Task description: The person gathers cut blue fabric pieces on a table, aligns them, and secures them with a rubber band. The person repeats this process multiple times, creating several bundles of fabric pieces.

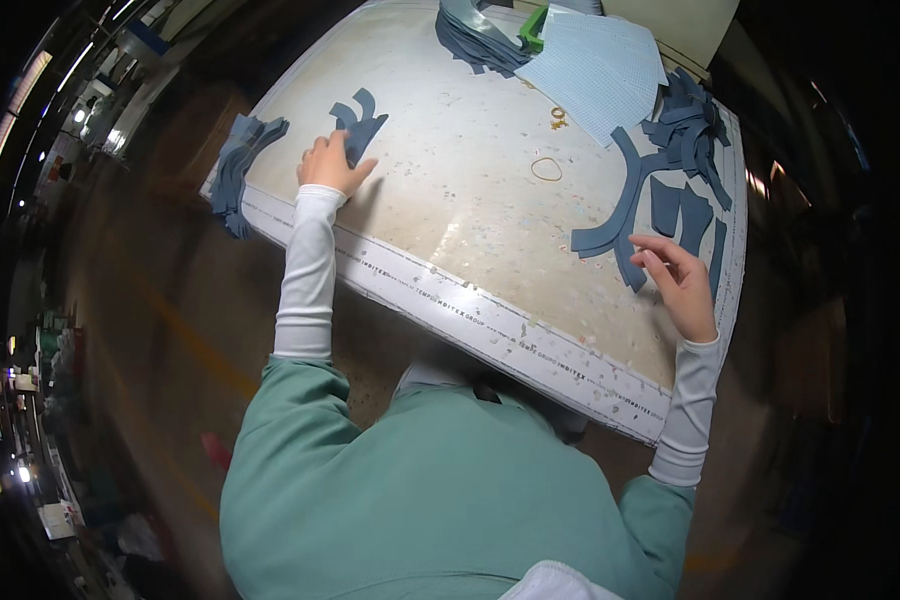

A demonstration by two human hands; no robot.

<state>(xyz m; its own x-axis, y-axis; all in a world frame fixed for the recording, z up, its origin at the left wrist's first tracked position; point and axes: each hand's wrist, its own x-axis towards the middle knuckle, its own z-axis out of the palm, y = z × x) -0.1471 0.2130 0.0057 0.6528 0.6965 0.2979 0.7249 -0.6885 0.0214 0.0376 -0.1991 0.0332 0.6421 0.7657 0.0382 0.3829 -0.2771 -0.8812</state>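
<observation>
Two hands worked over one pale, speckled worktop (470, 190), its surface worn and glossy under the lamp, with a white printed border running along the near edge. Around it the room lay dark; a brown floor showed below the near edge, and strips of light and cluttered shelves curved along the far left.

One small stack of curved blue-grey fabric pieces (357, 122) lay near the left edge of the worktop. The left hand (330, 165) rested just at its near side, fingers curled together with the tips touching the lowest piece; I could not tell whether it pinched the cloth or only pressed on it.

One wider scatter of blue-grey cut pieces (670, 190) covered the right side, long curved strips and shorter panels overlapping, too many and too tangled to count. The right hand (678, 280) hovered at the near end of that scatter, fingers loosely bent and parted; the fingertips sat beside a strip (625, 270), though a firm hold was not plain.

One bundle of the same fabric (235, 165) hung over the left edge. Another heap (475, 35) sat at the far edge, beside one green object (533, 28) and one light blue gridded sheet (595, 65). Two rubber bands lay in the open middle: a larger loop (546, 168) and a smaller one (559, 118) further back. White sleeves covered both forearms.
</observation>
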